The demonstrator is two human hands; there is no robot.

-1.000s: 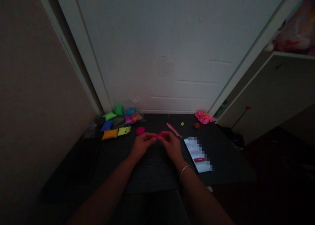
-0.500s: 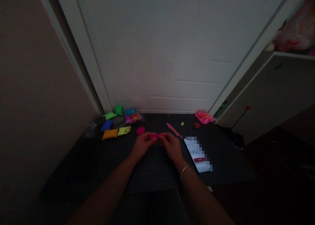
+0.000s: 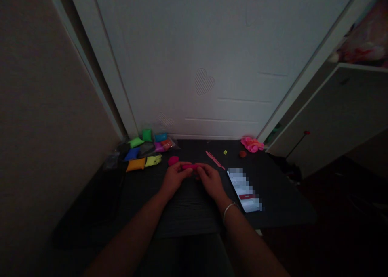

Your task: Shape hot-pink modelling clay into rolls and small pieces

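Observation:
A strip of dark pink modelling clay (image 3: 190,166) stretches between my two hands, just above the dark table (image 3: 190,212). My left hand (image 3: 175,177) is closed on its left end, with thumb and fingers pinching it. At the other end my right hand (image 3: 210,179), below a bracelet-ringed wrist, pinches the same clay. Just behind my left hand lies a round lump of pink clay (image 3: 173,160). Pink modelling tools (image 3: 215,160) rest beyond my right hand. My fingers partly hide the clay strip.
Several colourful clay packets, among them an orange packet (image 3: 136,164), lie at the back left. To the right is a lit phone (image 3: 245,192). Behind it sit a yellow bit (image 3: 225,152), a brown ball (image 3: 242,154) and a ruffled pink piece (image 3: 252,144). A white door (image 3: 188,59) stands behind the table.
My hands stay close together on the pink clay, and my fingers have shifted slightly along it. The things on the table lie where they were.

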